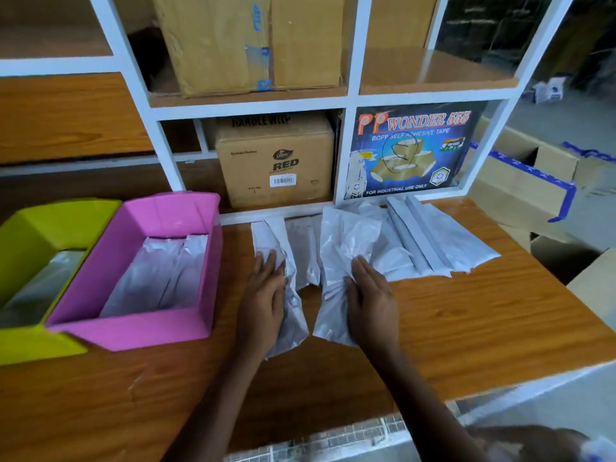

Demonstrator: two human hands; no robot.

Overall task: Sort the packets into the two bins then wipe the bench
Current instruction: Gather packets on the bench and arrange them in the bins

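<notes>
left hand (266, 295) and right hand (371, 301) lie flat, fingers straight, on grey packets (346, 235) right of the pink bin (133, 331); pinch one edge firmly before lifting across.

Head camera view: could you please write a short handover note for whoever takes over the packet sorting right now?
Left hand rests flat on a crumpled grey plastic packet; right hand rests flat on a second grey packet.
Pink plastic bin holds sorted grey packets; yellow-green plastic bin holds a clear packet.
Loose grey packets lie on the wooden bench.
Left: finish sorting, then wipe; no cloth visible.
</notes>
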